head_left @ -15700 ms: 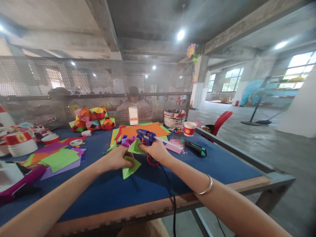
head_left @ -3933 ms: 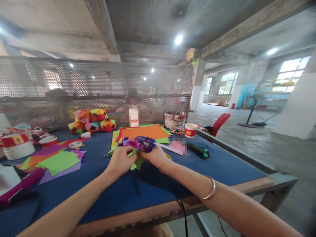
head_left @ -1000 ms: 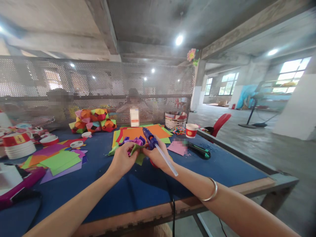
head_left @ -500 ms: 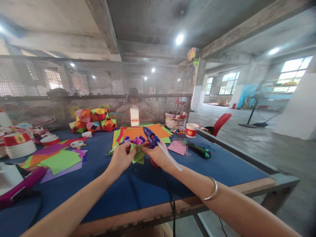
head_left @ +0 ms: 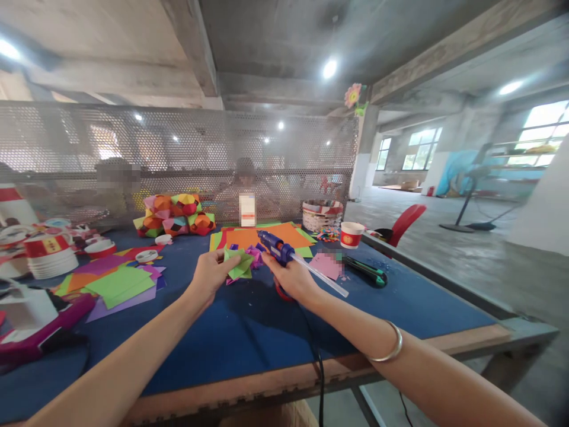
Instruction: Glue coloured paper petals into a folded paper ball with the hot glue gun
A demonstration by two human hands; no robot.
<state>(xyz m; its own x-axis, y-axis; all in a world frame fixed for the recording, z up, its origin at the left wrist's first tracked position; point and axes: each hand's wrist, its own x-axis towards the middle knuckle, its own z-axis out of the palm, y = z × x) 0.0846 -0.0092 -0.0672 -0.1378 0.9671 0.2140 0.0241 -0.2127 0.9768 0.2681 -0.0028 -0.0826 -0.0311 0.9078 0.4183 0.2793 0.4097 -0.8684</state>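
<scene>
My left hand [head_left: 212, 274] pinches a folded green paper piece [head_left: 239, 264] between thumb and fingers. My right hand [head_left: 296, 279] is closed around a blue hot glue gun [head_left: 276, 245], whose nozzle points away to the upper left. A clear glue stick [head_left: 326, 280] juts from the gun's back end. Beyond the green piece, folded purple paper [head_left: 255, 255] shows between my hands; whether it is joined to the green piece I cannot tell. Behind my hands lie orange paper sheets [head_left: 267, 236]. A black power cord [head_left: 320, 367] runs over the front edge.
To the left are loose coloured sheets [head_left: 122, 286], stacked paper cups [head_left: 51, 256] and a purple-and-white device [head_left: 44, 320]. Folded paper balls [head_left: 175, 214] sit at the back. A utility knife [head_left: 365, 271], a paper cup [head_left: 351, 234] and a woven basket [head_left: 322, 214] stand right. A mesh panel [head_left: 178, 142] borders the table.
My right fingers have come away from the green paper and now hold only the glue gun. My left hand has turned the green piece and drawn it slightly left. The view has shifted a little.
</scene>
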